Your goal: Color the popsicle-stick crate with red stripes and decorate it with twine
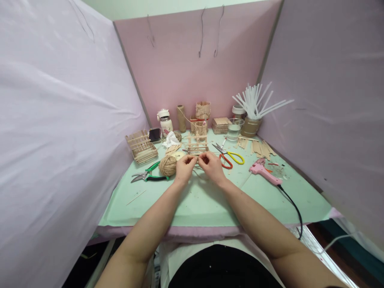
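My left hand (185, 167) and my right hand (211, 166) meet over the middle of the table, fingertips pinched close together on a thin piece of twine. Loose strands of the same jute twine (201, 173) curve on the table just below them. A ball of jute twine (168, 166) touches or nearly touches my left hand. Right behind my fingers stands a small frame of craft sticks (198, 146), its lower part partly hidden by my hands. Scissors (232, 155) with red and yellow handles lie open beside my right hand.
Green-handled pruning shears (150, 176) lie left; a pink glue gun (265, 172) with a black cord lies right. Behind are a stick basket (142, 148), a bottle (165, 124), a water cup (235, 130), loose craft sticks (262, 149) and a pot of white glue sticks (251, 127).
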Action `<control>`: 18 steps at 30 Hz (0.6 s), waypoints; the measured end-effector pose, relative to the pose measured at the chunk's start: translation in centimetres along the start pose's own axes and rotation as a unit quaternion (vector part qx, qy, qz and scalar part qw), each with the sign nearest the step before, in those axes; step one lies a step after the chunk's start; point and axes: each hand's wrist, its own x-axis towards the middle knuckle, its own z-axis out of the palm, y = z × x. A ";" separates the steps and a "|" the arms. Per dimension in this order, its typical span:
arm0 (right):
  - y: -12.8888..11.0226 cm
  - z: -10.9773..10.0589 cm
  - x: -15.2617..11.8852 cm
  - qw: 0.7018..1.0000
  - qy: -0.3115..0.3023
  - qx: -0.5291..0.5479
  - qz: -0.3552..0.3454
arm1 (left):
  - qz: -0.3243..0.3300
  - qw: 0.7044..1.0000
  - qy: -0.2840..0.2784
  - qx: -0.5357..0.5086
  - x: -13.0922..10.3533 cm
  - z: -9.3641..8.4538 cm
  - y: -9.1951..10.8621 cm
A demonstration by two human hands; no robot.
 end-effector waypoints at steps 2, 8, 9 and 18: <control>0.0 0.1 -0.1 0.999 -0.002 -0.005 -0.035 | -0.064 0.996 -0.034 -0.049 0.3 -0.1 -0.1; -0.2 -0.1 0.2 0.997 -0.020 0.063 0.029 | -0.071 0.994 -0.059 -0.065 0.3 -0.3 0.1; -0.2 -0.2 0.3 0.995 -0.026 0.079 0.047 | -0.049 0.996 -0.049 -0.056 0.3 -0.3 0.1; -0.1 -0.3 0.6 0.991 -0.034 0.107 0.066 | -0.037 0.994 -0.087 -0.055 0.1 -0.3 0.3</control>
